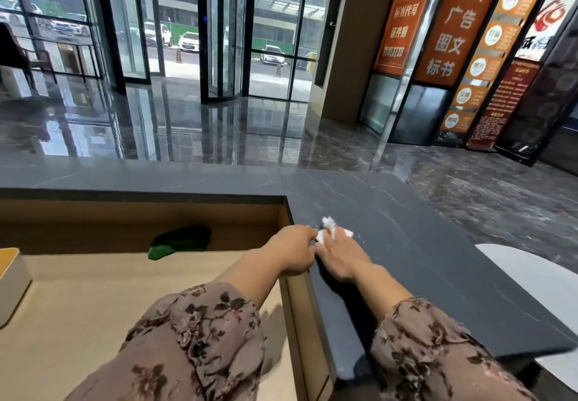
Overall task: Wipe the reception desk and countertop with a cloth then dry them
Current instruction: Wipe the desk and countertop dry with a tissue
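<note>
A small crumpled white tissue [328, 223] lies on the dark stone countertop [406, 244], close to its inner corner. My right hand [341, 259] rests flat on the tissue with fingers stretched out over it. My left hand [295, 248] reaches in beside it and pinches the tissue's near left edge. Below the countertop's left edge lies the lower light wooden desk [109, 294]. A green cloth [179, 241] lies bunched against the desk's back wall, apart from both hands.
A beige box [11, 281] stands at the desk's left edge. A white rounded surface [528, 275] adjoins the countertop on the right. Beyond the counter are a glossy dark lobby floor [219, 125], glass doors and orange banners [453, 25].
</note>
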A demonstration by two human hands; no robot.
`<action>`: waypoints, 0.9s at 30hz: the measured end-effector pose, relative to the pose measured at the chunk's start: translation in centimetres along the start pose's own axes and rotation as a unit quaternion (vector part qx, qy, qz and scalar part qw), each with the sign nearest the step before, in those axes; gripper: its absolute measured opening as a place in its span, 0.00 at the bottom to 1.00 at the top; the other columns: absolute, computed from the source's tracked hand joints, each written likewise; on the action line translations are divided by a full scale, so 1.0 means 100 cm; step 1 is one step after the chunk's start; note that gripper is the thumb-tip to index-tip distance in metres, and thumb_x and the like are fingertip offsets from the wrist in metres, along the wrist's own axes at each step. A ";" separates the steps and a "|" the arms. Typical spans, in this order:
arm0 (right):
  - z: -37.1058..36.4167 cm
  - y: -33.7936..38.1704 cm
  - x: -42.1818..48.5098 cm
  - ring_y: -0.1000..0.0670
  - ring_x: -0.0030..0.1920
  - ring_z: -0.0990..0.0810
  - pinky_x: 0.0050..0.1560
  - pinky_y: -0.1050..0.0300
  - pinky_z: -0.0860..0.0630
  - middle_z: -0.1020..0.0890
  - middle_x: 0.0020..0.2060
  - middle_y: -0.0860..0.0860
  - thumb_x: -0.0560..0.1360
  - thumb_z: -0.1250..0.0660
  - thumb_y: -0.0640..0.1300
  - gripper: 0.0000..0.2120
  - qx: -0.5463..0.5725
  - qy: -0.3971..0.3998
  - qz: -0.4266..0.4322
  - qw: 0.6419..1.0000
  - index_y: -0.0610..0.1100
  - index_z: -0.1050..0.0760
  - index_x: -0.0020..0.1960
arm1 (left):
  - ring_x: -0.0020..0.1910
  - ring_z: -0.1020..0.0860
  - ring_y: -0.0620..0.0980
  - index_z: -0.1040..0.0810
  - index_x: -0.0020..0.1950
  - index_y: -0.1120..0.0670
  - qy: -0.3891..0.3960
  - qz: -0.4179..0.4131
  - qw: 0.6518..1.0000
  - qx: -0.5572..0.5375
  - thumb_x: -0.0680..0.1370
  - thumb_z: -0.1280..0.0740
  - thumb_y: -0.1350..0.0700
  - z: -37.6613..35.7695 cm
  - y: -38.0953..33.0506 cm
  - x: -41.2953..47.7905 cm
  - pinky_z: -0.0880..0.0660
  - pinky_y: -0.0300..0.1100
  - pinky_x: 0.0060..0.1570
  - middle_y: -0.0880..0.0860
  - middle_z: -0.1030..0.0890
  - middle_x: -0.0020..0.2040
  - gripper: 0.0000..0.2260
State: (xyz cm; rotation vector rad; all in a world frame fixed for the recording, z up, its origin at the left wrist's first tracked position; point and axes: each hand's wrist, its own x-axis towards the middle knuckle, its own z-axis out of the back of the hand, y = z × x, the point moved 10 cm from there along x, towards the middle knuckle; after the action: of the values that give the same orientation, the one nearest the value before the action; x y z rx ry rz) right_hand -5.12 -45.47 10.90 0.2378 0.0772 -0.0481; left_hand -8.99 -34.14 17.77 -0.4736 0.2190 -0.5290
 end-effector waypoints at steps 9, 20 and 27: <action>-0.002 0.018 -0.030 0.46 0.78 0.55 0.77 0.50 0.55 0.53 0.78 0.44 0.83 0.58 0.51 0.26 -0.090 0.047 0.060 0.993 0.44 0.55 0.79 | 0.65 0.27 0.58 0.29 0.69 0.57 -0.019 0.014 1.000 -0.009 0.80 0.41 0.60 -0.004 -0.018 -0.010 0.29 0.49 0.65 0.57 0.25 0.66 0.17; 0.041 -0.104 -0.003 0.45 0.76 0.46 0.75 0.51 0.48 0.50 0.78 0.47 0.82 0.57 0.54 0.26 -0.086 0.029 -0.050 0.995 0.45 0.50 0.78 | 0.71 0.33 0.55 0.33 0.72 0.59 -0.026 0.068 0.997 -0.001 0.82 0.44 0.60 -0.007 0.008 0.008 0.34 0.44 0.67 0.56 0.31 0.73 0.18; 0.067 -0.220 0.025 0.46 0.76 0.47 0.75 0.51 0.48 0.50 0.78 0.46 0.80 0.55 0.54 0.29 -0.047 0.000 -0.169 0.985 0.43 0.50 0.78 | 0.68 0.29 0.56 0.31 0.71 0.58 -0.043 0.107 0.993 -0.035 0.81 0.43 0.61 -0.008 0.010 0.048 0.32 0.42 0.64 0.56 0.27 0.69 0.17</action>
State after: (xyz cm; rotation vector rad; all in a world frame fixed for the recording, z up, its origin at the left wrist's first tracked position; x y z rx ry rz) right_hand -3.38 -68.53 12.09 0.1274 0.1189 -0.3809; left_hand -4.74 -36.26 16.23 -0.5335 0.2031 -0.2919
